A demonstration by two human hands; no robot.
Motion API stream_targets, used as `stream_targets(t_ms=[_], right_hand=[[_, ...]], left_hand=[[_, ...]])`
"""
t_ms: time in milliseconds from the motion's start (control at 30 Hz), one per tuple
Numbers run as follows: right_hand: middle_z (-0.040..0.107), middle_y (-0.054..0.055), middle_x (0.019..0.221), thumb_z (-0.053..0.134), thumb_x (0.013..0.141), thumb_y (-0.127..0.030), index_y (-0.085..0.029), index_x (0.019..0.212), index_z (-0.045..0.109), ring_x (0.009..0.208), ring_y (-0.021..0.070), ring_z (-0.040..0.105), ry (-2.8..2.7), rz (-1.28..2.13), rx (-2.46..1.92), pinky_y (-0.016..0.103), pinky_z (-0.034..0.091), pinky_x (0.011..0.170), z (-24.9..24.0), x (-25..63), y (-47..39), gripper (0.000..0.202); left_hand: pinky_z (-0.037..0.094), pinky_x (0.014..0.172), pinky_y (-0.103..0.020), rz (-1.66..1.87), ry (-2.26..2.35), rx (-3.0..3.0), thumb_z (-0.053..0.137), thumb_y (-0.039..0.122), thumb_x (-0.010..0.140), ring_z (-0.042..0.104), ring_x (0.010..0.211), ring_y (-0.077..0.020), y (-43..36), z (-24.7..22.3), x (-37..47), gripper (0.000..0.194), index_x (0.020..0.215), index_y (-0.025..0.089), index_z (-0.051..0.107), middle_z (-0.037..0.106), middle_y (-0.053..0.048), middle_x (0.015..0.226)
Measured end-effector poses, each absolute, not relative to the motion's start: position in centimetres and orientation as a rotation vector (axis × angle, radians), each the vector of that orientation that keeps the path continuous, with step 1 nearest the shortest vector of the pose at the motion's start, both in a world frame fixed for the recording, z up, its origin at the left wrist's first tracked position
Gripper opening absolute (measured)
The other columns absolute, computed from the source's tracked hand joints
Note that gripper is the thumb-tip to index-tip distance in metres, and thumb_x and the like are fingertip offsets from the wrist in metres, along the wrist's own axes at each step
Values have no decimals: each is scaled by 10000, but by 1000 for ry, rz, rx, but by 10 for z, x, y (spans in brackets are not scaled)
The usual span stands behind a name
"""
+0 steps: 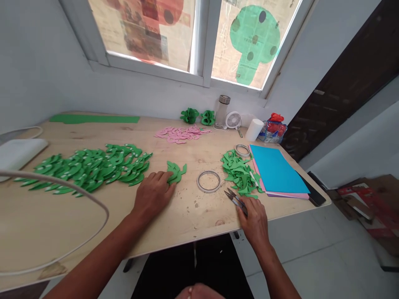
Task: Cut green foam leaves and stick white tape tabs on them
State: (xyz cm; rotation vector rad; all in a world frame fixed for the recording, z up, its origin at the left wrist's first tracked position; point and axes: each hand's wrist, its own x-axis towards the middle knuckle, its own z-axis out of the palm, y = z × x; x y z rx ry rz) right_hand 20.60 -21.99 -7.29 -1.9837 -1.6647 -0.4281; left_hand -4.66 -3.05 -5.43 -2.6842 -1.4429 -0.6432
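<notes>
My left hand (154, 192) rests on the table with its fingers curled against a few green paper cutouts (177, 172), pinching their near edge. To its left spreads a large heap of green leaf-shaped cutouts (102, 164) with small white tabs on them. In my right hand (254, 218), near the front edge, is a pair of small thread snips (234, 198), its blades pointing up and left. Just beyond the snips lies a pile of green paper scraps (238, 170). A roll of narrow tape (208, 181) lies flat between my hands.
Pink cutouts (181, 133), two green paper ornaments (190, 116), a bottle (222, 110) and a small fan (233, 120) stand or lie along the back. Blue paper (277, 168) is stacked at right, by another tape roll (242, 150). A pale cable (104, 207) loops across the left foreground.
</notes>
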Motion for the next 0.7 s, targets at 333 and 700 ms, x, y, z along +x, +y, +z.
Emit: stream_targets(t_ms=[333, 700], right_hand=[[646, 84, 846, 487, 883, -292, -198, 972, 598, 808, 233, 560, -1662, -488, -1969, 323, 382, 674, -76, 205, -210, 170], [648, 80, 858, 502, 881, -258, -194, 985, 583, 824, 237, 552, -1616, -443, -1963, 344, 402, 708, -80, 204, -207, 146]], left_hand=[[433, 809, -398, -921, -1266, -2811, 446, 288, 849, 572, 920, -265, -45, -45, -35, 230, 945, 180, 625, 668, -106, 956], [383, 754, -404, -625, -888, -3058, 514, 251, 820, 534, 893, -266, -73, -40, 48, 163, 939, 191, 607, 637, -102, 925]])
